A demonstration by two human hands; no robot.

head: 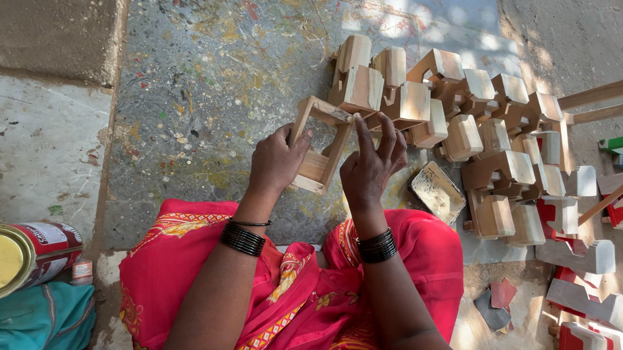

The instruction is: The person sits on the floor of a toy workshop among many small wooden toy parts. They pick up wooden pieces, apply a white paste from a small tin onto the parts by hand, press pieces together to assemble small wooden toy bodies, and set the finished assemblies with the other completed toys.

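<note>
Both hands on unpainted wooden frame piece (317,145), held over paint-spattered floor (204,88).
L hand (276,160) gripped frame's left side; R hand (370,163) fingers extended, touching right edge, beside pile of wooden pieces (465,125).

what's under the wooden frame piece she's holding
Under the open wooden frame, held by the left hand and touched by the right hand, paint-speckled stone floor shows through its opening. The floor beneath its lower slats is covered.
</note>
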